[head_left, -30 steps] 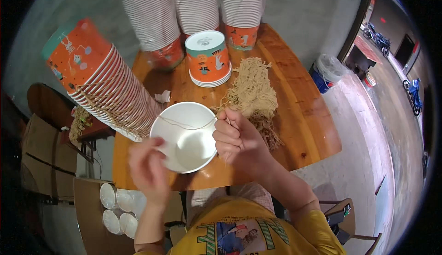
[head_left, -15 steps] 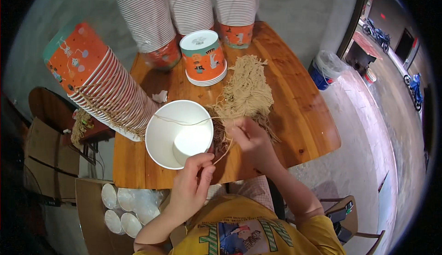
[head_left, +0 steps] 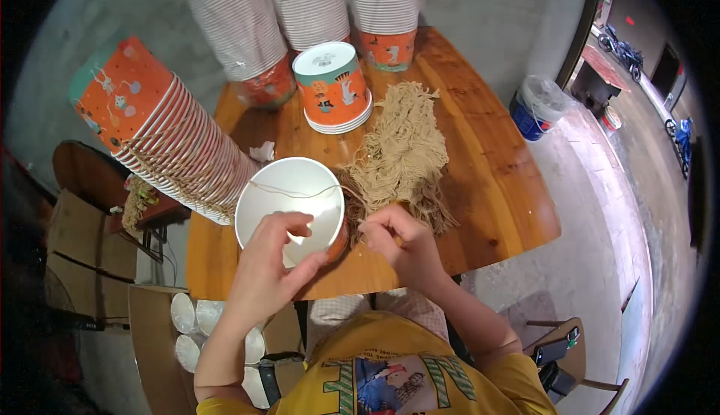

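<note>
A white-lined paper bucket [head_left: 289,179] stands mouth up at the table's near edge. A strand of twine [head_left: 300,192] crosses its mouth and runs over the right rim. My left hand [head_left: 262,265] is open over the bucket's near side, thumb and fingers apart, hiding part of the rim. To the right of the bucket, my right hand [head_left: 409,246] is closed in a pinch on twine at its fingertips. Just beyond that hand lies a loose heap of tan twine [head_left: 405,141].
A tall nested stack of orange buckets [head_left: 180,145] with twine handles leans at the left. Upside-down buckets [head_left: 330,89] and wrapped bucket stacks [head_left: 307,2] stand at the back. A carton [head_left: 161,340] holding white buckets is below left; a chair [head_left: 566,347] stands at right.
My left hand has let go of the twine, opened and moved left over the bucket. My right hand has come slightly nearer to me, still pinched.
</note>
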A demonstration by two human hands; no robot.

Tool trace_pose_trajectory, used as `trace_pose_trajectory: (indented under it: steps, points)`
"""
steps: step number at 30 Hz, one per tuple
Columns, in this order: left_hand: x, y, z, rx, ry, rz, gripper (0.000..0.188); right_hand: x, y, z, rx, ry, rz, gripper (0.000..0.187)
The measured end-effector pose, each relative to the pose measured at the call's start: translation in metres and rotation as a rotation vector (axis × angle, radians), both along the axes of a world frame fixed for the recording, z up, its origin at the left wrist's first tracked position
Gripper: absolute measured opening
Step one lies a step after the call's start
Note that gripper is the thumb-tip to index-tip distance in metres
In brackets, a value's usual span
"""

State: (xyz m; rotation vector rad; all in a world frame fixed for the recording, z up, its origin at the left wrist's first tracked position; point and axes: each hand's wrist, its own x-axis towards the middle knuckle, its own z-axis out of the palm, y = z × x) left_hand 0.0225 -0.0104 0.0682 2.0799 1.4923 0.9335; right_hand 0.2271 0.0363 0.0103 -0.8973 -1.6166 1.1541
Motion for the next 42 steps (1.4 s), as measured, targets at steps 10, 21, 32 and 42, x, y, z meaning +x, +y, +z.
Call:
trace_pose_trajectory:
  steps: [10, 21, 32, 42]
  points:
    - [-0.049, 0.009, 0.023, -0.284, -0.026, 0.098, 0.019, -0.039, 0.016, -0.002, 0.250, 0.163, 0.025, 0.005]
    - [-0.070, 0.034, 0.038, -0.632, -0.522, -0.012, 0.027, -0.069, 0.019, 0.004, 0.531, 0.035, -0.017, 0.006]
    - [-0.073, 0.046, 0.039, -0.837, -0.602, -0.113, 0.028, -0.068, 0.019, 0.005, 0.724, -0.159, -0.070, 0.013]
    - [-0.067, 0.044, 0.035, -0.798, -0.616, -0.115, 0.028, -0.059, 0.016, 0.007, 0.827, -0.232, 0.065, 0.019]
